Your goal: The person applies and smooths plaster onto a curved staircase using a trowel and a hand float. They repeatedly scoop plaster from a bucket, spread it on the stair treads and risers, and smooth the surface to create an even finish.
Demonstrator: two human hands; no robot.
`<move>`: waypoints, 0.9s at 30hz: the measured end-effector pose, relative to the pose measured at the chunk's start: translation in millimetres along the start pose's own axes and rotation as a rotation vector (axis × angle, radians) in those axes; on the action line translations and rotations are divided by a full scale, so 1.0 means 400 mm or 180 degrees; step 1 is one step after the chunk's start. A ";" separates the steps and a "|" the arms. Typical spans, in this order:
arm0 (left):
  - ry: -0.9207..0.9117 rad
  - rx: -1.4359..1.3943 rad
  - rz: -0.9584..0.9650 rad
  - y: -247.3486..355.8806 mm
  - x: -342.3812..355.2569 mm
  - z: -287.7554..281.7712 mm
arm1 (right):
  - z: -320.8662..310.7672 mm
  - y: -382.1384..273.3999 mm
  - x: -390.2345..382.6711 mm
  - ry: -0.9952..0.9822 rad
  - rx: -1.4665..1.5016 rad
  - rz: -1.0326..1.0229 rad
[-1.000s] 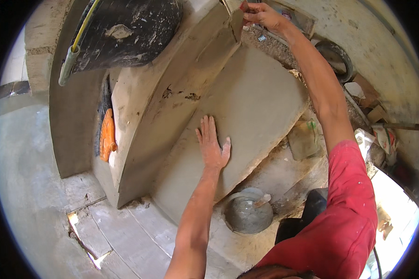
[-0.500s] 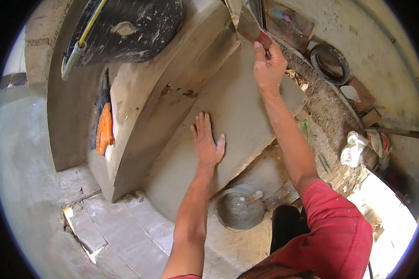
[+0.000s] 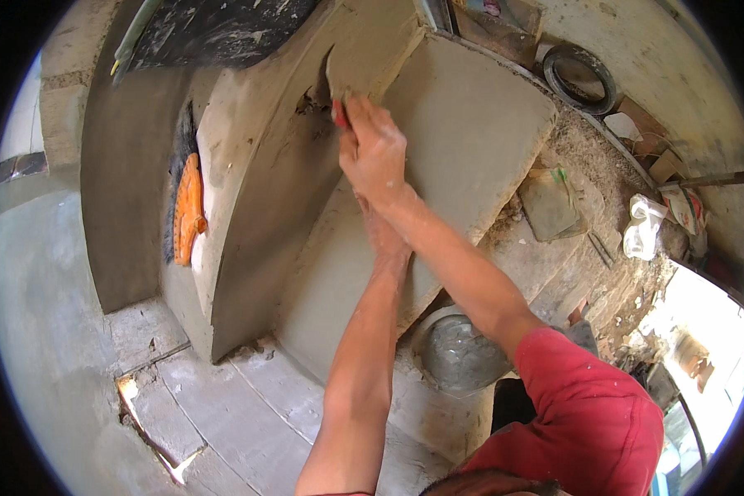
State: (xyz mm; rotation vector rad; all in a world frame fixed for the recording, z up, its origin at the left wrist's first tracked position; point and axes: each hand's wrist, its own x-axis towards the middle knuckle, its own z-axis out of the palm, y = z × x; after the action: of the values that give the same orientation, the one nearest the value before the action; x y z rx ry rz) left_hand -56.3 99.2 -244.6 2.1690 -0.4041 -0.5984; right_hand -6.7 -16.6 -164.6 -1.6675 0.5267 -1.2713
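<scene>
At upper centre of the frame, the right hand [image 3: 375, 155] grasped a red-handled scraper [image 3: 339, 114] at the wall [image 3: 260, 202], the left hand [image 3: 381, 231] was half-hidden behind the right forearm [image 3: 471, 277], its grip impossible to tell, a bucket [image 3: 419, 351] sat lower right.

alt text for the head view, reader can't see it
A right hand holds a red-handled tool against an upright grey surface, crossing over the partly hidden left hand. Left is an orange brush; below right, a bucket.
</scene>
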 end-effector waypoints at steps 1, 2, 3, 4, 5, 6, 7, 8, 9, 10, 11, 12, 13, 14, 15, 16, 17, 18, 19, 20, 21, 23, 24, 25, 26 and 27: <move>-0.0039 -0.0564 -0.0091 -0.002 -0.004 -0.001 | -0.011 -0.028 -0.029 -0.0139 0.0039 0.0080; -0.0098 -0.0726 -0.0570 -0.001 -0.007 -0.002 | -0.026 -0.049 -0.047 -0.0322 0.0067 0.0217; -0.0142 -0.0747 -0.0754 0.004 -0.011 -0.004 | -0.045 -0.067 -0.057 -0.0021 0.0082 0.0296; -0.0140 -0.0407 -0.0519 0.012 -0.014 -0.003 | -0.058 -0.071 -0.045 0.0142 -0.0020 0.0135; -0.0109 0.0083 0.0000 0.021 -0.018 -0.008 | -0.071 -0.068 -0.020 0.0303 -0.0109 -0.0027; 0.0023 0.0653 0.0402 0.031 -0.020 -0.008 | -0.078 -0.065 0.009 0.0467 -0.0199 -0.0164; 0.0230 0.1238 0.0779 0.041 -0.022 -0.011 | -0.070 -0.055 0.054 0.0575 -0.0295 -0.0079; 0.0541 0.1888 0.1059 0.049 -0.019 -0.009 | -0.058 -0.040 0.106 0.0670 -0.0378 -0.0030; 0.0862 0.2552 0.1491 0.052 -0.023 -0.011 | -0.038 -0.035 0.140 0.0559 -0.0373 0.0008; 0.0756 0.2564 0.1392 0.052 -0.023 -0.010 | -0.009 -0.039 0.166 0.0429 -0.0351 -0.0005; 0.0672 0.2589 0.1466 0.048 -0.025 -0.007 | 0.017 -0.047 0.179 0.0305 -0.0327 -0.0034; 0.0588 0.2609 0.1546 0.041 -0.026 -0.006 | 0.038 -0.066 0.164 0.0281 -0.0364 -0.0109; 0.0562 0.2110 0.1203 0.032 -0.025 0.001 | 0.051 -0.094 0.126 0.0260 -0.0415 -0.0189; 0.0533 0.1608 0.0857 0.021 -0.031 0.010 | 0.049 -0.116 0.086 0.0228 -0.0448 -0.0269; 0.0316 0.0823 0.0526 0.012 -0.023 0.011 | 0.031 -0.129 0.052 0.0227 -0.0399 -0.0378; 0.0192 0.0046 0.0166 0.005 -0.024 0.018 | 0.005 -0.139 0.020 0.0219 -0.0333 -0.0463; -0.0122 -0.1003 -0.0198 0.001 -0.013 0.013 | -0.022 -0.140 0.008 0.0421 -0.0250 -0.0676; -0.0157 -0.0947 -0.0358 0.002 -0.011 0.015 | -0.050 -0.122 0.024 0.0235 -0.0330 -0.0356; -0.0097 -0.0570 -0.0074 0.005 -0.003 0.010 | -0.088 -0.096 0.052 0.0233 -0.0390 -0.0152; 0.0226 0.0916 0.0375 0.013 -0.003 0.008 | -0.119 -0.071 0.088 0.0217 -0.0449 0.0064; 0.0683 0.2414 0.1064 0.023 0.000 0.006 | -0.133 -0.034 0.149 0.0351 -0.0571 0.0400; 0.0421 0.2456 0.0688 0.046 0.000 0.002 | -0.140 0.041 0.299 0.0489 -0.0669 0.0710; 0.0480 0.2487 0.0775 0.056 -0.002 0.001 | -0.132 0.059 0.341 0.0502 -0.0629 0.0672; 0.0385 0.2503 0.0651 0.065 -0.002 0.000 | -0.120 0.065 0.352 0.0486 -0.0808 0.0522; 0.0386 0.2519 0.0657 0.069 -0.004 -0.001 | -0.107 0.066 0.357 0.0453 -0.0987 0.0375; 0.0379 0.2528 0.0671 0.069 -0.004 -0.002 | -0.091 0.058 0.344 0.0422 -0.1177 0.0224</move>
State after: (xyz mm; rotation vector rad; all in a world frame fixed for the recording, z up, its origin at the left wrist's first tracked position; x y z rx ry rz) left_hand -59.3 83.7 -221.8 2.8331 -0.9074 -0.1898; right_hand 15.8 -150.0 -114.5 -1.8529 0.9390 -1.2948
